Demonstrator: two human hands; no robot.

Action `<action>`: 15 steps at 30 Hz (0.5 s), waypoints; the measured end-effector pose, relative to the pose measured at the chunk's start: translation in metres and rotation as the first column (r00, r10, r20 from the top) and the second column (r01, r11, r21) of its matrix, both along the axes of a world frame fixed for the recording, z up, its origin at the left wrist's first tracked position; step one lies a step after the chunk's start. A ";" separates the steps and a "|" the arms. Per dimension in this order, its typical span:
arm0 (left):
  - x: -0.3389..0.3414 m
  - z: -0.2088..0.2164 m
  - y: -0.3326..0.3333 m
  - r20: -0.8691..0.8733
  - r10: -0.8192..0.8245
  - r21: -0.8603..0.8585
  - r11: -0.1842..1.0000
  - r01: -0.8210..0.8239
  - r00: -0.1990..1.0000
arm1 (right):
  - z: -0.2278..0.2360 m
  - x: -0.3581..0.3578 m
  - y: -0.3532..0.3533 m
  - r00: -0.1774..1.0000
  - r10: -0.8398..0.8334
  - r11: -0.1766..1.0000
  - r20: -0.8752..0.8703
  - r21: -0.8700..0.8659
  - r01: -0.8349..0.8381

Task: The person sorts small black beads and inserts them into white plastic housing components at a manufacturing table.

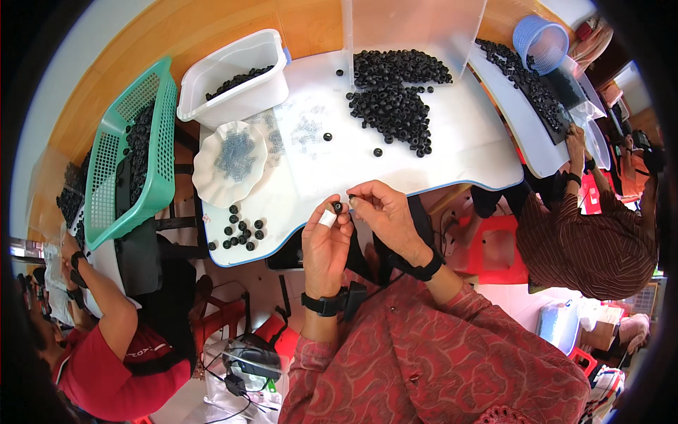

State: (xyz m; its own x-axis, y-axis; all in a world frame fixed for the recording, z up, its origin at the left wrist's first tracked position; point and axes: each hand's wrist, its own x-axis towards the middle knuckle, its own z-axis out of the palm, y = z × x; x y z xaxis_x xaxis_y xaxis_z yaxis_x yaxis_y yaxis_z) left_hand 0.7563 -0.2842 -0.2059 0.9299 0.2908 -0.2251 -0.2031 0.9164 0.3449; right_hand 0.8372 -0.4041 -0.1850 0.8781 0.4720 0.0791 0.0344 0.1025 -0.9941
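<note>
So the black bead (337, 207) is up in the air just past the front edge of the worktop (452, 152), pinched in the left hand (327, 244). It's small, stubby and rounded, kinda smooth with a slight shine, and the end facing up shows a hole with a paler spot in it. The left hand has its thumb and fingers closed on it, and there's a white wrap (327, 218) on one finger. The right hand (385, 218) is right beside it, thumb and fingertips nearly together with a dark bit at the tips; can't tell if it's really gripping that.

Worktop is smooth white with a wavy blue edge. Near its left corner there's a loose cluster (244, 233) of similar black beads, and above that a white plate (205, 166) with a ruffled rim, holding tiny clear-bluish bits. Further back, a big bead heap (392, 116) spreads by a see-through plastic bin (417, 28). Left of that, a glossy white tub (233, 109), then a green lattice basket (166, 134), both with black pieces inside.
</note>
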 end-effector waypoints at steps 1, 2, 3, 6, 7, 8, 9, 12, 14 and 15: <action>0.000 -0.001 0.001 0.001 -0.004 0.003 1.000 0.004 1.000 | -0.001 0.002 0.000 0.998 -0.026 0.997 0.049 -0.071 0.029; 0.001 -0.002 0.001 0.002 -0.008 0.006 1.000 0.008 1.000 | -0.002 0.004 -0.001 0.994 -0.048 0.988 0.099 -0.141 0.061; 0.001 -0.004 0.002 0.008 -0.012 0.003 1.000 0.012 1.000 | -0.004 0.007 -0.001 0.993 -0.051 0.988 0.104 -0.143 0.066; 0.003 -0.007 0.004 0.006 -0.023 0.025 0.999 0.023 1.000 | -0.009 0.018 -0.002 0.923 -0.111 0.954 0.369 -0.222 0.203; 0.003 -0.009 0.005 -0.008 -0.026 0.032 0.999 0.027 1.000 | -0.010 0.022 -0.003 0.898 -0.096 0.930 0.430 -0.283 0.235; 0.004 -0.010 0.005 -0.023 -0.029 0.040 0.999 0.030 0.999 | -0.011 0.027 -0.003 0.870 -0.076 0.902 0.487 -0.339 0.268; 0.004 -0.010 0.006 -0.021 -0.030 0.040 0.999 0.030 0.999 | -0.013 0.031 -0.002 0.869 -0.076 0.901 0.489 -0.339 0.270; 0.005 -0.011 0.006 -0.061 -0.041 0.053 0.998 0.044 0.997 | -0.020 0.044 0.002 0.835 -0.093 0.860 0.543 -0.379 0.342; 0.006 -0.012 0.006 -0.043 -0.046 0.036 0.998 0.048 0.998 | -0.021 0.050 0.008 0.851 -0.238 0.866 0.469 -0.293 0.404; 0.006 -0.012 0.005 -0.042 -0.046 0.034 0.998 0.047 0.998 | -0.021 0.050 0.009 0.850 -0.237 0.866 0.470 -0.294 0.404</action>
State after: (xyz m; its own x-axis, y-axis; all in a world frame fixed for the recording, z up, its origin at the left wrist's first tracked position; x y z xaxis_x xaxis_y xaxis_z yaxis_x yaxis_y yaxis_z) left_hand 0.7626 -0.2787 -0.2175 0.9327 0.2561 -0.2538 -0.1458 0.9117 0.3842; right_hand 0.8876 -0.3948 -0.2056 0.9104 0.2358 0.3400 0.4066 -0.3565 -0.8412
